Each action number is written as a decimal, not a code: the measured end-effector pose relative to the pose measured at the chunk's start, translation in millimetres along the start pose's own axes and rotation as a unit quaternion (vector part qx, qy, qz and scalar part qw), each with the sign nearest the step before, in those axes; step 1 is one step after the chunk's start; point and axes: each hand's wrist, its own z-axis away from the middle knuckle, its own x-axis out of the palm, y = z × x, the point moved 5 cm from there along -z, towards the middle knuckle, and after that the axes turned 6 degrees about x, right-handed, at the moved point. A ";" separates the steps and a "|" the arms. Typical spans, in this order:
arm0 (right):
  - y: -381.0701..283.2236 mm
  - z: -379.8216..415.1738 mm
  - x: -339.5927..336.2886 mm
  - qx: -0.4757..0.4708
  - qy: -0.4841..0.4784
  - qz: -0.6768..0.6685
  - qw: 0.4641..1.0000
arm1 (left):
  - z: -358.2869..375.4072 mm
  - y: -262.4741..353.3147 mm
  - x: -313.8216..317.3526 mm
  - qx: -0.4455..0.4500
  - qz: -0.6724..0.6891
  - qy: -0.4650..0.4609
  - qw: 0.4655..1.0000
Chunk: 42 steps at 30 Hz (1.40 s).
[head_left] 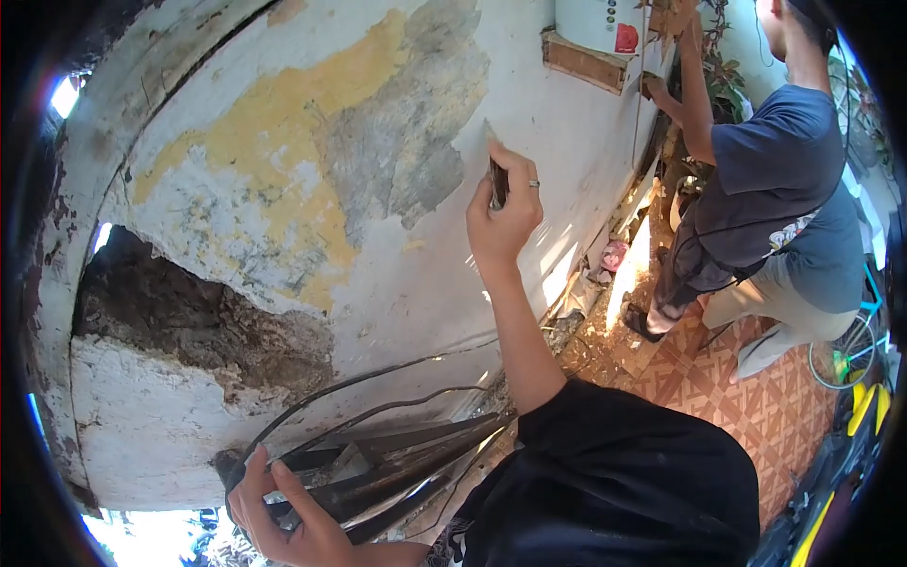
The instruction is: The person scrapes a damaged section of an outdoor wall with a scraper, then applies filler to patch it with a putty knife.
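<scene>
My right hand (505, 208) is closed around a scraper (498, 184) with a dark handle. The scraper's thin pale blade (487, 132) points up along the white wall (416, 283), just right of a grey bare patch (406, 123) where the paint is gone. Yellow older paint (283, 142) shows left of that patch. Low at the left, my left hand (283, 515) has thumb and fingers apart, beside a black cable (293, 411) and a bundle of long dark strips (397, 463) leaning along the wall's foot.
A deep broken hole (189, 312) opens in the wall at left. Another person (775, 180) stands at right, hands by a wooden frame near a white bucket (590, 24) on a wooden ledge (581, 64). Patterned tiles (699, 406) cover the floor; a bicycle wheel (844, 354) stands far right.
</scene>
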 end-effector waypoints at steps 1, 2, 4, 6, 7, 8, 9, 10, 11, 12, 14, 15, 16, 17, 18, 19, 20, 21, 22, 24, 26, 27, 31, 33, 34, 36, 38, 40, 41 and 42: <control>1.9 0.1 -2.7 0.004 -0.026 -0.019 0.999 | -0.4 1.2 1.0 0.001 0.003 0.001 1.000; -0.6 0.8 -7.6 0.003 -0.024 -0.017 1.000 | -0.4 -0.1 0.9 -0.013 0.000 0.003 1.000; -3.2 6.9 -14.6 0.061 -0.054 -0.022 0.996 | 0.0 -3.9 0.4 -0.025 -0.003 0.001 1.000; -20.7 21.2 -17.1 0.051 -0.066 -0.045 0.995 | 0.0 -3.6 0.6 0.019 -0.005 0.000 1.000; -28.7 29.3 -16.3 0.042 -0.080 -0.069 0.993 | -0.3 -2.4 0.6 0.021 -0.005 -0.001 1.000; -33.3 35.9 -14.1 0.034 -0.107 -0.070 0.991 | -0.6 0.4 0.7 0.030 -0.018 -0.004 0.999; -35.8 39.3 -11.5 0.037 -0.105 -0.070 0.991 | -0.6 3.0 0.3 0.038 -0.032 -0.008 0.999; -38.7 41.9 -8.0 0.038 -0.107 -0.063 0.992 | -0.1 4.6 -0.1 0.039 -0.034 -0.010 0.999; -41.1 43.0 -4.8 0.038 -0.109 -0.058 0.992 | 0.3 4.5 0.4 0.025 -0.028 -0.014 0.999; -42.4 41.2 -2.4 0.038 -0.109 -0.060 0.991 | 0.5 4.5 1.0 0.009 -0.022 -0.017 1.000; -43.7 35.3 0.0 0.037 -0.086 -0.017 0.995 | -0.3 8.4 -0.9 0.002 -0.032 -0.031 0.999; -44.6 33.8 2.1 0.036 -0.088 -0.019 0.995 | -1.1 9.6 -1.1 -0.004 -0.040 -0.046 0.998; -46.0 31.6 2.4 0.025 -0.069 -0.008 0.997 | -1.8 10.5 -1.3 -0.006 -0.041 -0.044 0.998; -48.0 30.8 3.2 0.014 -0.050 0.004 0.999 | -2.6 12.5 -0.5 0.006 -0.046 -0.048 0.998; -50.3 31.3 5.5 0.013 -0.053 0.003 0.999 | -3.3 14.3 0.0 0.018 -0.051 -0.054 0.997; -50.9 30.6 7.1 0.029 -0.050 0.008 0.998 | -4.5 15.1 -0.1 0.015 -0.051 -0.053 0.997; -50.3 31.8 7.5 0.046 -0.048 0.014 0.998 | -5.1 17.0 -0.3 0.026 -0.054 -0.065 0.996; -50.6 33.0 9.5 0.046 -0.050 0.016 0.998 | -5.7 18.8 0.4 0.037 -0.056 -0.076 0.995; -53.0 33.9 11.0 0.024 -0.033 0.032 0.999 | -6.1 19.4 0.6 0.035 -0.056 -0.077 0.995; -54.8 36.0 13.1 0.005 -0.021 0.046 0.999 | -6.1 20.2 0.4 0.033 -0.059 -0.084 0.994; -53.4 34.8 15.3 0.004 -0.037 0.091 0.995 | -6.0 21.0 -0.7 0.028 -0.064 -0.086 0.994; -53.7 34.0 18.6 0.005 -0.043 0.088 0.995 | -5.9 21.5 -1.1 0.026 -0.066 -0.087 0.994; -55.8 33.1 21.4 0.017 0.025 0.110 0.993 | -7.8 22.3 -1.0 0.030 -0.065 -0.073 0.995; -52.6 27.6 25.3 0.027 0.030 0.122 0.992 | -9.4 20.9 0.2 0.046 -0.066 -0.075 0.994; -46.8 20.9 26.1 0.035 0.050 0.126 0.990 | -9.5 20.2 1.7 0.045 -0.068 -0.075 0.994; -40.3 11.0 20.3 0.038 0.069 0.132 0.988 | -8.4 21.9 0.3 0.040 -0.060 -0.037 0.997; -27.9 -9.7 20.8 0.116 0.000 0.187 0.976 | -9.3 22.6 1.3 0.040 -0.051 -0.029 0.997; -14.6 -10.8 9.3 0.087 0.005 0.131 0.988 | -9.8 22.2 -0.4 0.042 -0.052 -0.027 0.997; -9.3 -9.3 6.1 0.058 0.005 0.076 0.995 | -10.4 21.6 0.1 0.037 -0.046 -0.022 0.998; -12.2 -7.7 0.3 0.057 0.006 0.077 0.995 | -9.9 20.9 0.1 0.029 -0.041 -0.021 0.999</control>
